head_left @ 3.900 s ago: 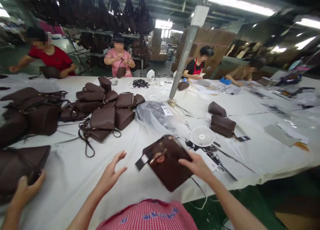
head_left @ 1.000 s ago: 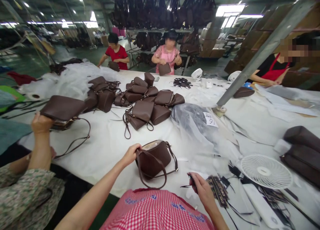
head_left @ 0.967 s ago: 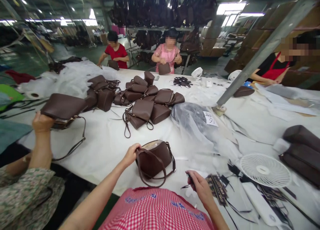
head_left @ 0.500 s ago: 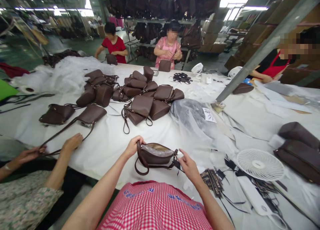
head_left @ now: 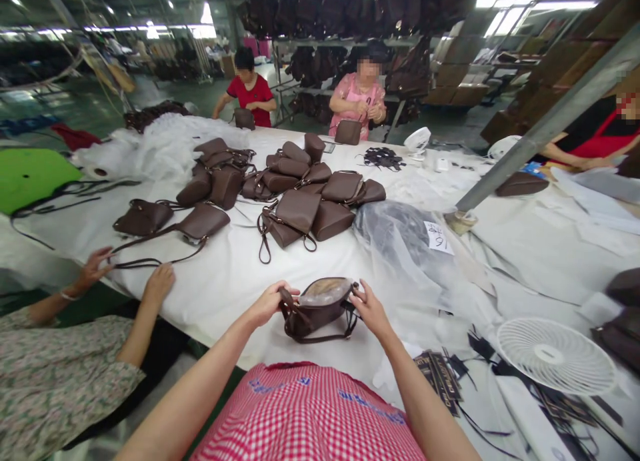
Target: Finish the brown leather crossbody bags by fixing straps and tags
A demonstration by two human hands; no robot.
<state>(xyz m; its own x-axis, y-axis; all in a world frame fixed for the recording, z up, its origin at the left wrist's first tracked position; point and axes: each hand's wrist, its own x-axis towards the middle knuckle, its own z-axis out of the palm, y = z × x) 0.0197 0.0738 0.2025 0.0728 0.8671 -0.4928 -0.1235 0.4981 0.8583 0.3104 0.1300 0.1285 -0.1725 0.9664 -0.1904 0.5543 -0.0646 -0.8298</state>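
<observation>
A broad work table under white sheeting, faintly creased, fills the view. On it lie a loose heap of dark-brown, leather-look handbags, smooth, boxy and soft-cornered, and beside them a cloudy, crumpled plastic sack with dark contents. To the right stands a round white desk fan with a ribbed grille.

The dark-brown, smooth-walled shoulder bag is at the near edge, in front of the person, its oval mouth open upward. A tan lining and crinkled, translucent film show inside; the narrow strap loops below its front.

The left hand has its fingers closed on the bag's left end, by the strap. The right hand seems to pinch the right corner at the strap end; exactly what lies between its fingertips is too small to tell. Handling it well probably means keeping the left end steady and the mouth spread, with light right-hand fingerwork, since a hard tug could twist the strap or crease the rim.

Smallest are flat black card tags with gold-toned lettering, near the fan.
</observation>
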